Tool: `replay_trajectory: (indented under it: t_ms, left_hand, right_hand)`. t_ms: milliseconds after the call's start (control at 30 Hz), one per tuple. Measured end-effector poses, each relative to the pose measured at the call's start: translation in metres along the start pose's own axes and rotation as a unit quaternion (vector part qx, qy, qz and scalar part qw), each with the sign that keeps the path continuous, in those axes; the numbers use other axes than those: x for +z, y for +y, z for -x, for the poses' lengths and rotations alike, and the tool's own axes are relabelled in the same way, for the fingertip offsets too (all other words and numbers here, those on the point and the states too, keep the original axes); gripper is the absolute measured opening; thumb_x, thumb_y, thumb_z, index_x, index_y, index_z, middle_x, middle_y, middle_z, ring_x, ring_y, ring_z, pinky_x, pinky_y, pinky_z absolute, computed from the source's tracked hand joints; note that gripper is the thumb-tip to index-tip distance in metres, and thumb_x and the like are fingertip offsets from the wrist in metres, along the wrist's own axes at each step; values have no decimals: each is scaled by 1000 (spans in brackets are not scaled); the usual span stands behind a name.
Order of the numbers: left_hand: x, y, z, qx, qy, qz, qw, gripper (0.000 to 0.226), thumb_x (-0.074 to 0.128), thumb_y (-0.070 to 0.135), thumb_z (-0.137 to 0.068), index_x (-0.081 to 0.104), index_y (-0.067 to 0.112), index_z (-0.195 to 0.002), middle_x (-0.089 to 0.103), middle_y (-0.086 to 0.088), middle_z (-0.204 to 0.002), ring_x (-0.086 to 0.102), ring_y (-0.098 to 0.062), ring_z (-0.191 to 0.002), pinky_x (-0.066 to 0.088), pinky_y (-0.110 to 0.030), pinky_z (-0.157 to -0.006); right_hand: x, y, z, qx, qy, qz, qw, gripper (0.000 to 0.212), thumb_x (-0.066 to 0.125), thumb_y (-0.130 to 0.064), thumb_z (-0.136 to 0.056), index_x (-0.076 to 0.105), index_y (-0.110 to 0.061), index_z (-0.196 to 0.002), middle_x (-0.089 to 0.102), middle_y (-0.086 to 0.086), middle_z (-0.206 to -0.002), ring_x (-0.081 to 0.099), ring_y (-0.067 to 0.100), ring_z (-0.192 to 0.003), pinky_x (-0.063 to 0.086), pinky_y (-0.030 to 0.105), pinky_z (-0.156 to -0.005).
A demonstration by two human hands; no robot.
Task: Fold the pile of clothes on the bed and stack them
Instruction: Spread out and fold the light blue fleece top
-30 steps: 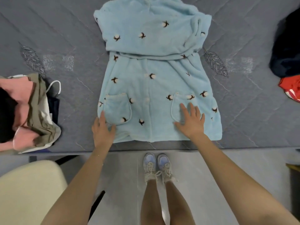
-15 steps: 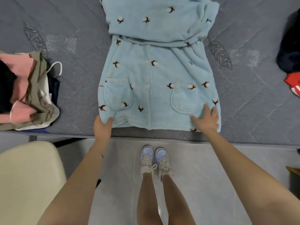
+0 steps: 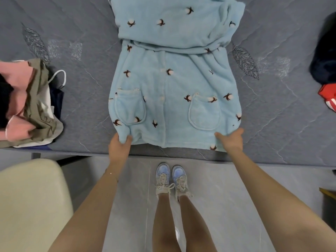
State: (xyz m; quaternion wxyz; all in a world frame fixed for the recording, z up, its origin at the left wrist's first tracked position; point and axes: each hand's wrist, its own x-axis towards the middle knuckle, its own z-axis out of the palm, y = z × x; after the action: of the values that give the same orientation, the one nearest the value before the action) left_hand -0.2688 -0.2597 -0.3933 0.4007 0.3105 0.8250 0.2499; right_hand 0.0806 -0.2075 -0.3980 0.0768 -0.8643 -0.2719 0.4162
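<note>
Now, robe (image 3: 174, 88): pale blue fleece, spread front-up across the middle of the bed (image 3: 81, 33), hem at the bed's near edge.
Left hand (image 3: 119, 145): at the bed's near edge, thumb and curled fingers clamped on the robe's left hem corner, which is bunched.
Right hand (image 3: 231, 140): at the bed's near edge, seemingly gripping the right hem corner; fingertips partly hidden.
Stack (image 3: 32, 106): pink and olive clothes at the bed's left end.
Dark clothes (image 3: 325, 57): at the bed's right end.

The robe (image 3: 174, 84) is pale blue, dotted with brown-and-white cotton sprigs. It lies on a grey-blue bed cover (image 3: 87, 91) printed with darker leaves. Left pile (image 3: 32, 106) — pink, olive, white, navy. Right, a red garment (image 3: 329, 93) with white stripes.
</note>
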Motion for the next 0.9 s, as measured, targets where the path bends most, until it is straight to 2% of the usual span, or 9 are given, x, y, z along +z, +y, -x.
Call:
replay_trajectory:
  t_ms: [67, 167, 267, 333, 433, 533, 600, 767, 900]
  left_hand:
    - [6, 11, 2, 19, 16, 16, 1000, 12, 59, 19, -94, 61, 13, -105, 63, 4, -93, 57, -3, -81, 44, -21, -73]
    - [19, 33, 4, 60, 5, 40, 997, 16, 59, 18, -95, 59, 15, -111, 63, 12, -97, 57, 9, -84, 42, -3, -72]
    - [36, 59, 4, 104, -3, 49, 993, 12, 61, 15, -95, 58, 12, -106, 62, 6, -96, 58, -2, -86, 41, -1, -72]
    - [43, 81, 1, 115, 2, 86, 990, 15, 62, 12, -93, 59, 10, -108, 63, 5, -99, 59, 3, -86, 42, -3, -77]
    - [43, 120, -8, 99, 27, 173, 980, 24, 63, 10, -93, 60, 5, -116, 66, 0, -110, 61, 5, -95, 49, -13, -85]
    - [32, 160, -22, 87, 42, 260, 961, 32, 62, 12, -94, 58, 2, -124, 65, -8, -118, 64, -9, -104, 54, -27, -91]
    - [24, 185, -34, 85, 33, 305, 948, 32, 61, 12, -95, 56, 5, -126, 64, -10, -121, 63, -20, -111, 54, -38, -93]
    - [6, 237, -77, 42, 3, 412, 910, 24, 60, 11, -95, 59, 13, -119, 69, 0, -104, 69, -12, -94, 58, -33, -78]
    - [-4, 272, -120, -11, -35, 478, 878, 40, 56, 9, -97, 49, -3, -134, 67, -12, -110, 66, -24, -96, 58, -34, -77]
  right_hand:
    - [8, -10, 8, -40, -21, 30, 999, 50, 64, -18, -88, 42, -7, -131, 56, 16, -129, 54, 34, -116, 43, 35, -86]
    - [25, -28, 20, -87, -54, 29, 994, 37, 58, -17, -90, 50, -9, -125, 60, 15, -124, 56, 34, -114, 43, 32, -84]
    - [32, -46, 23, -98, -93, 5, 991, 22, 58, -17, -91, 58, -10, -112, 63, 12, -113, 59, 29, -107, 41, 29, -79]
    - [32, -63, 25, -100, -121, -38, 987, 15, 63, -13, -88, 61, -10, -103, 65, 10, -106, 59, 23, -97, 41, 28, -75]
    - [24, -94, 30, -106, -151, -143, 972, 17, 72, -12, -84, 64, -13, -98, 68, 5, -102, 63, 19, -93, 51, 32, -79]
    - [15, -132, 36, -95, -210, -230, 945, 15, 72, -14, -85, 65, -20, -97, 70, 2, -105, 67, 17, -94, 57, 29, -78]
    - [12, -162, 39, -85, -227, -303, 921, 21, 69, -12, -88, 65, -15, -108, 70, 6, -111, 66, 22, -102, 56, 36, -86]
    - [5, -243, 34, -3, -243, -442, 864, 42, 62, -19, -93, 55, 3, -128, 63, 24, -124, 61, 38, -114, 53, 46, -92]
    - [1, -294, 21, 15, -199, -493, 847, 34, 54, -23, -98, 62, 6, -113, 65, 23, -110, 63, 33, -101, 49, 42, -99]
